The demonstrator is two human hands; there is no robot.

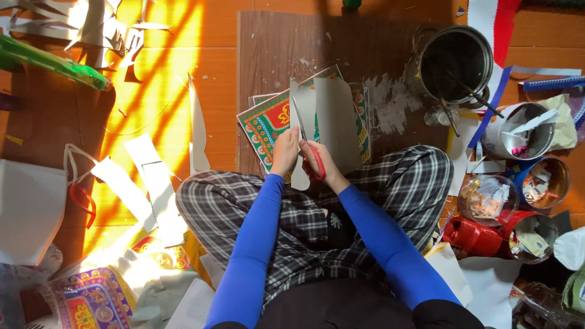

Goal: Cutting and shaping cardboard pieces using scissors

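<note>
A person in blue sleeves and checked trousers is sitting cross-legged on the floor, facing a brown board (274, 42) that is lying on the orange floor. The left hand (285, 150) is pinching the lower edge of a grey card sheet (332, 119), its grip closed on the card. The right hand (320, 163) is wrapped around red-handled scissors (308, 143), its grip clamped on the handles; the blades are pointing up into the card, and it is hard to tell how far they are parted. The card is hanging over the near edge of the board and is hiding most of a patterned green and red print (268, 122) lying beneath it. Right of the board, a dark metal pot (457, 58) holding sticks and several smaller tins are standing close together; their contents are too jumbled to make out. Left of the board, white paper offcuts (146, 176) are lying in strong sunlight, partly washed out.
</note>
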